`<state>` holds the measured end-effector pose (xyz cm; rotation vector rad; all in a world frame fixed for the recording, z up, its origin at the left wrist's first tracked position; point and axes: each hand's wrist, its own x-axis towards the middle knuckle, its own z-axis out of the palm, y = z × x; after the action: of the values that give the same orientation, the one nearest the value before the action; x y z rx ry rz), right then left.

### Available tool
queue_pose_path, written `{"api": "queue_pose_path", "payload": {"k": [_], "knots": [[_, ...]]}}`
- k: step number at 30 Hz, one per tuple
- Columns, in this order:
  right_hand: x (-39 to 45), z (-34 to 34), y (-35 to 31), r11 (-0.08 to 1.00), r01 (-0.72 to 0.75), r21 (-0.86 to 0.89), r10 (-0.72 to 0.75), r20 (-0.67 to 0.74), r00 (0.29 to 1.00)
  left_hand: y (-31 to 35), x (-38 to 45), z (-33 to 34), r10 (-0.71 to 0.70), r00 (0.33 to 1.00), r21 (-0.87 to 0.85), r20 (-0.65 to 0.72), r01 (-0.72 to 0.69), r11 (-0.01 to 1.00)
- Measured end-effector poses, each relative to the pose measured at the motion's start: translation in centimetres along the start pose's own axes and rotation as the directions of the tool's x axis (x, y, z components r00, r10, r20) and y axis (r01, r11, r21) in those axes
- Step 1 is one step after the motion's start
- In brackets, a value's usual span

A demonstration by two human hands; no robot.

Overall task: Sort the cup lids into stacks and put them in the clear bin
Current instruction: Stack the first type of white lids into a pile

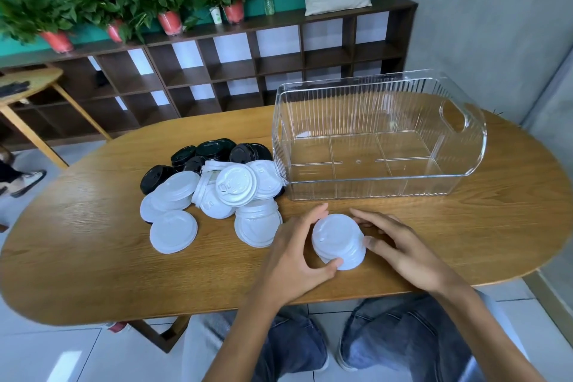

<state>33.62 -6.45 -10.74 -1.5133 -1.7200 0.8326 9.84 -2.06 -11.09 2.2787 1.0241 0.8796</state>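
- Low centre of the frame: small stack of white lids (338,241) on the wooden counter (93,257), cupped between both hands.
- Left hand (297,253) curled round the stack's left side, thumb at the near rim, fingers reaching past the far edge; grasping the stack.
- Right hand (400,246) closing in from the right, thumb against the stack's right wall, fingers stretched toward the far side; holding it too, though lightly by the look of it.
- Left of centre: loose heap of white lids (217,198), some flat, some tipped on edge, one short nested pile just beside the left hand.
- Behind that heap, toward the middle left: black lids (210,150), unsorted.
- Upper right: clear bin (465,121), ribbed walls, handle cut-out, no lids inside, its near left corner touching the white heap.
- Likely handling: thin moulded plastic, very light, springy at the rim, smooth and prone to sliding off one another.
- Best hold, by judgement: squeeze at the rims from opposite sides, stack kept level, gentle pressure only, since a hard pinch could buckle or pop lids apart.
- Probable risk: upper lids skating off if tilted on the way over the bin wall.
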Motion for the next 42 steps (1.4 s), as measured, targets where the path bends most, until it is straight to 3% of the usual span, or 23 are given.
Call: {"api": "queue_pose_path", "payload": {"k": [7, 13, 21, 42], "knots": [[0.0, 0.3, -0.2, 1.0, 0.02, 0.017, -0.019, -0.04, 0.999, -0.4, -0.1, 0.1, -0.026, 0.999, -0.046, 0.036, 0.028, 0.999], [0.1, 0.5, 0.0, 0.999, 0.037, 0.001, -0.037, -0.042, 0.998, -0.4, 0.0, 0.4, -0.08, 0.992, 0.016, 0.095, 0.079, 0.997], [0.1, 0.4, -0.1, 0.999, 0.05, 0.007, -0.049, -0.041, 0.998, -0.6, 0.0, 0.2, -0.104, 0.993, -0.045, 0.06, 0.107, 0.993], [0.0, 0.3, -1.0, 0.993, 0.05, -0.109, -0.052, -0.021, 0.998, -0.7, 0.1, 0.1, -0.102, 0.99, 0.011, 0.094, 0.102, 0.995]]}}
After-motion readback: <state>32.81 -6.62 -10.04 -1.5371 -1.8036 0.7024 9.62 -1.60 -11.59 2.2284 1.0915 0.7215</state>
